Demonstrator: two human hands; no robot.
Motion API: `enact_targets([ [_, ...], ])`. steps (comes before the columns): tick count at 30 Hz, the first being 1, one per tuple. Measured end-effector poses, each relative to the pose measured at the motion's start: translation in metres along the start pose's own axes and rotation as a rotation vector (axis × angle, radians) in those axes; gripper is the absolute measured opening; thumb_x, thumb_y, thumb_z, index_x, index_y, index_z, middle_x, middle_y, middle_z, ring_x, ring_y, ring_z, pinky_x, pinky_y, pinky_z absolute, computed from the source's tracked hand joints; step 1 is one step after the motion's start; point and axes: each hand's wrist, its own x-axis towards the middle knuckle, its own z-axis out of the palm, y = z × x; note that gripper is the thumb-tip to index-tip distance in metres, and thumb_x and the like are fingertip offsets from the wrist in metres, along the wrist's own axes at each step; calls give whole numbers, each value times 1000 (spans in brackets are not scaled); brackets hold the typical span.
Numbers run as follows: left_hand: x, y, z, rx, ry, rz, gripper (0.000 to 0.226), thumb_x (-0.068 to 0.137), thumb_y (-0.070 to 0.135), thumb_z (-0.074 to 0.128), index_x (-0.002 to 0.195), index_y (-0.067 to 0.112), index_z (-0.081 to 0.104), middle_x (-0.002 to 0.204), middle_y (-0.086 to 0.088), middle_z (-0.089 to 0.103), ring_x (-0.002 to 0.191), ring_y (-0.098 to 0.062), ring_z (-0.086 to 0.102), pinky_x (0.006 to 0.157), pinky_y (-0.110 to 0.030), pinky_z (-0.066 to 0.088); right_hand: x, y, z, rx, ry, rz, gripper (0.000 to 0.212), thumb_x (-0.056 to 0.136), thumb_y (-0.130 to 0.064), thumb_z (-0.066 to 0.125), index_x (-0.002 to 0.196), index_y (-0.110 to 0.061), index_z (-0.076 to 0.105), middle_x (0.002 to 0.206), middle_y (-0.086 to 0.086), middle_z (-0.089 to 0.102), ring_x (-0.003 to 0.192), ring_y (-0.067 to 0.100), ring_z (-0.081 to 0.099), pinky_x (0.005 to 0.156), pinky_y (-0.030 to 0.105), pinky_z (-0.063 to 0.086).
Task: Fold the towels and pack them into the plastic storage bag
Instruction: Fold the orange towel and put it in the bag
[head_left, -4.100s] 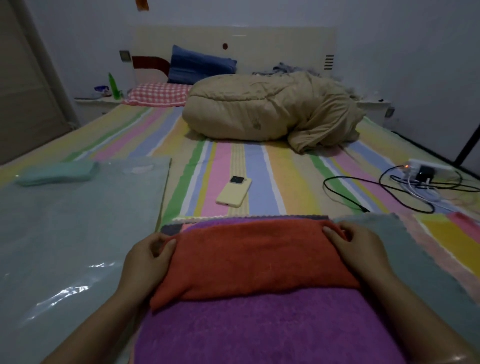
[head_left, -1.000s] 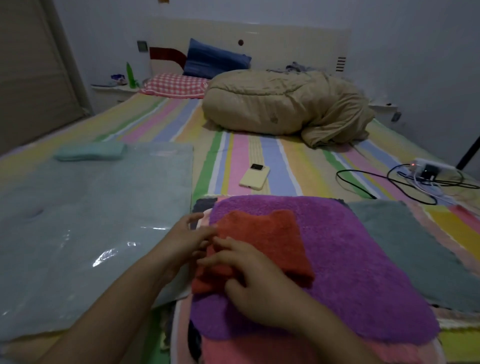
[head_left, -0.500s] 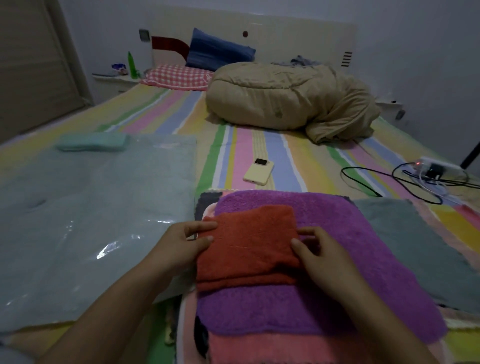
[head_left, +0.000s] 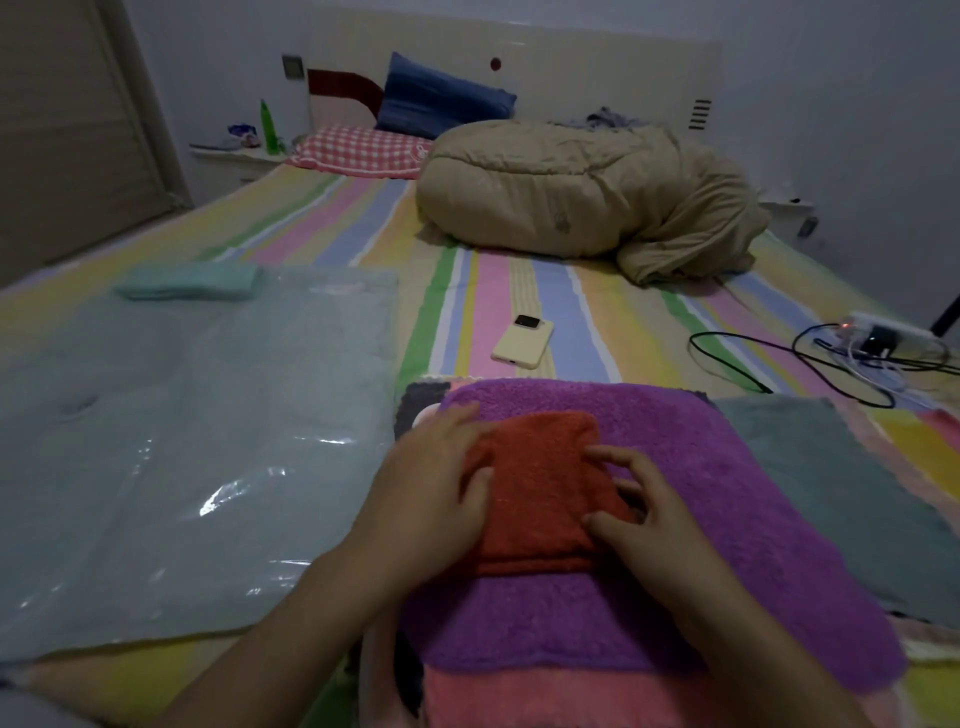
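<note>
A small folded orange towel (head_left: 540, 483) lies on top of a flat purple towel (head_left: 727, 509). My left hand (head_left: 431, 499) holds the orange towel's left edge, thumb on top. My right hand (head_left: 644, 509) holds its right edge, fingers curled against the fold. Beneath the purple towel lie a pink towel (head_left: 545, 696) and other cloths. A grey-green towel (head_left: 841, 488) is spread to the right. The clear plastic storage bag (head_left: 171, 441) lies flat on the left, with a folded mint towel (head_left: 189, 280) at its far end; whether it is inside, I cannot tell.
All of this rests on a striped bed sheet (head_left: 587, 322). A yellow phone (head_left: 523, 340) lies just beyond the towels. Black cables and a power strip (head_left: 872, 338) sit at the right. A beige bundled quilt (head_left: 587, 197) and pillows (head_left: 363, 150) fill the far end.
The orange towel went from one wide fold to a small square packet. Both hands moved inward and now clasp its left and right edges.
</note>
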Motion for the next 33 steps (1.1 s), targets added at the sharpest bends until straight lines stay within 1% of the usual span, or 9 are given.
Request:
enact_targets([
  [4,-5,16,31,246,-217,62,78,81,52,11,147,16,35,155,-4,28,144,-19,24,120,-41,8,4,2,-4,50,93,24,48,80,15,51,103,-22,71,78,-3,69,60,17,51,62,32,43],
  [10,-13,21,60,329,-141,1,66,86,50,33,135,11,54,140,-11,51,130,-25,49,109,-50,27,8,-4,-10,76,167,15,47,81,13,51,107,-21,71,58,-5,62,53,15,42,51,24,35],
  [13,-15,22,61,303,-151,-28,68,84,51,33,137,11,51,143,-11,48,133,-26,45,106,-47,18,2,-10,1,8,185,-142,50,78,14,54,108,-22,68,79,-8,70,54,6,55,51,17,45],
  [15,-14,20,59,281,-170,-6,74,83,53,22,145,15,38,153,-6,32,143,-22,28,113,-46,10,-3,-16,13,-29,174,-269,52,77,11,61,112,-28,64,100,-11,69,81,-1,65,68,11,49],
  [18,-7,11,44,-282,-153,-75,58,82,37,28,134,25,50,143,3,48,135,-13,38,115,-36,22,-12,-18,37,-172,135,-432,56,71,-9,64,119,-37,58,112,-10,64,103,1,59,87,15,46],
  [22,-6,-11,13,-1043,133,-538,36,85,-4,43,95,17,70,91,-4,73,90,-21,66,78,-28,53,-18,-12,68,-440,54,-623,52,77,-23,54,128,-23,56,128,-1,57,120,11,51,104,29,38],
  [26,-14,-25,-3,-1040,211,-706,25,95,-9,40,102,3,61,83,-7,70,63,-9,68,54,-19,54,-18,-1,86,-868,35,-727,50,85,-29,43,132,-17,55,130,-1,61,121,18,56,105,33,40],
  [31,-13,-36,-1,-943,143,-749,20,92,12,61,111,4,60,94,-17,69,74,-19,69,53,-24,53,-20,-11,103,-992,44,-633,56,86,-31,31,132,-13,56,125,0,64,118,18,59,104,38,43],
  [33,-7,-34,-3,-882,115,-736,24,89,17,65,110,7,60,94,-14,70,76,-21,68,54,-26,53,-25,-22,108,-979,-66,-580,61,91,-35,23,147,-13,34,145,2,46,137,18,38,117,40,22],
])
